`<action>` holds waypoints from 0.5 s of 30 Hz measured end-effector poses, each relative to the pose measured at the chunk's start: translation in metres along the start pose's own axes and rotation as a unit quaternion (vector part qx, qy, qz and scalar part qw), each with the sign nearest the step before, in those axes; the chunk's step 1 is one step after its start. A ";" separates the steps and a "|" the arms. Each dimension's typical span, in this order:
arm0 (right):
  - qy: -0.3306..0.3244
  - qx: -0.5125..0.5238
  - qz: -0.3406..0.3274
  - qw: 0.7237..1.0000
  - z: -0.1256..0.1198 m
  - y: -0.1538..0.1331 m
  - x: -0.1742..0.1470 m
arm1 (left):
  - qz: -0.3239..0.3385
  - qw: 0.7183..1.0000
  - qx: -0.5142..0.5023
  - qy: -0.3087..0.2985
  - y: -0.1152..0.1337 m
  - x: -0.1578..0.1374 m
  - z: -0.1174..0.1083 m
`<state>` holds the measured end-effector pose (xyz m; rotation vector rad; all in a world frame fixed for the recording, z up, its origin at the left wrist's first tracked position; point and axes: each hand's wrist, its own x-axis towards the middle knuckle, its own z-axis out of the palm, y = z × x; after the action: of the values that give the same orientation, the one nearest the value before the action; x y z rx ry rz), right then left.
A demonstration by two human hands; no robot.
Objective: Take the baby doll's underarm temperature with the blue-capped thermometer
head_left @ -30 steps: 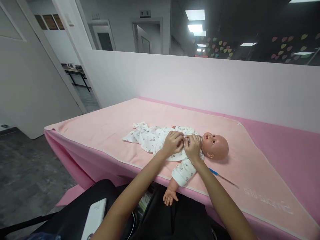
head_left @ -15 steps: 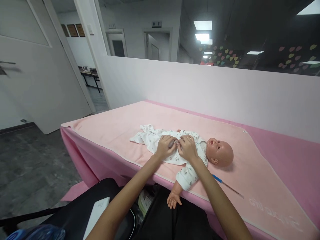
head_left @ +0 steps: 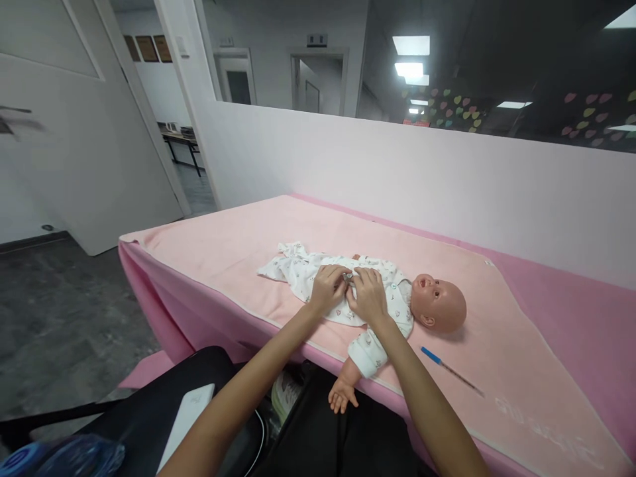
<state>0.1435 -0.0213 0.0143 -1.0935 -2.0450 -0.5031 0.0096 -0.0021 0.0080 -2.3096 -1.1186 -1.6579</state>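
Note:
A baby doll (head_left: 439, 303) lies on its back with its head to the right, dressed in a white baby romper (head_left: 293, 270) with small prints. My left hand (head_left: 328, 289) is closed at the romper's front, its fingertips pinching the fabric around the middle of the doll's body. Close beside it, my right hand (head_left: 368, 293) pinches the same edge from the chest side. The fingertips nearly meet, and the small spot between them is partly hidden. One doll hand (head_left: 342, 395) hangs over the table's front edge below my right wrist.
A thin stick with a blue end (head_left: 451, 371) lies right of my right forearm on the pink blanket (head_left: 213, 245). At lower left, a black chair (head_left: 209, 371) holds a white flat box (head_left: 186, 421), near a blue-capped bottle (head_left: 74, 457). A white wall (head_left: 397, 165) stands behind the table.
Both hands stay at the romper's front; their fingers have shifted slightly at the pinched fabric. The view has moved a little. The doll lies as before.

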 end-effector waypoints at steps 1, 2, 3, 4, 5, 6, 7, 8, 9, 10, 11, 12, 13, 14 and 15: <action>0.006 0.011 0.001 1.000 0.000 0.000 0.000 | -0.001 1.000 0.003 -0.001 0.000 0.000 0.000; 0.014 0.022 0.002 1.000 0.000 0.000 -0.001 | -0.002 1.000 0.006 -0.001 0.000 0.000 0.000; 0.022 0.034 0.002 0.999 0.000 0.000 -0.001 | -0.002 1.000 0.007 -0.002 0.000 0.000 0.000; 0.029 0.045 0.004 0.999 0.000 0.000 -0.001 | 0.000 1.000 0.007 -0.004 0.001 0.000 -0.001; 0.034 0.053 0.006 0.998 0.001 0.000 -0.002 | 0.002 1.000 0.004 -0.007 0.001 0.000 -0.001; 0.037 0.059 0.010 0.998 0.001 0.000 -0.002 | 0.004 1.000 0.001 -0.012 0.002 0.000 -0.002; 0.038 0.063 0.016 0.997 0.001 0.000 -0.002 | 0.005 1.000 -0.002 -0.017 0.002 0.000 -0.003; 0.038 0.065 0.022 0.997 0.001 0.000 -0.003 | 0.005 1.000 -0.003 -0.025 0.003 0.001 -0.003; 0.039 0.066 0.028 0.997 0.001 0.000 -0.003 | 0.006 0.999 -0.003 -0.033 0.003 0.001 -0.004; 0.041 0.066 0.033 0.996 0.001 0.000 -0.003 | 0.008 0.999 -0.002 -0.043 0.004 0.001 -0.005; 0.043 0.065 0.035 0.996 0.001 0.000 -0.003 | 0.011 0.999 -0.001 -0.052 0.005 0.002 -0.006; 0.047 0.064 0.037 0.996 0.001 0.000 -0.003 | 0.014 0.998 0.000 -0.060 0.005 0.002 -0.007; 0.051 0.063 0.037 0.996 0.001 0.000 -0.003 | 0.017 0.998 0.001 -0.065 0.005 0.002 -0.008; 0.053 0.060 0.036 0.996 0.001 0.000 -0.003 | 0.019 0.998 0.001 -0.067 0.005 0.002 -0.008; 0.054 0.058 0.036 0.996 0.002 0.000 -0.004 | 0.020 0.998 0.001 -0.068 0.005 0.002 -0.008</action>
<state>0.1442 -0.0221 0.0105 -1.0436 -1.9091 -0.3936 0.0071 -0.0084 0.0150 -2.4578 -1.0895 -1.5063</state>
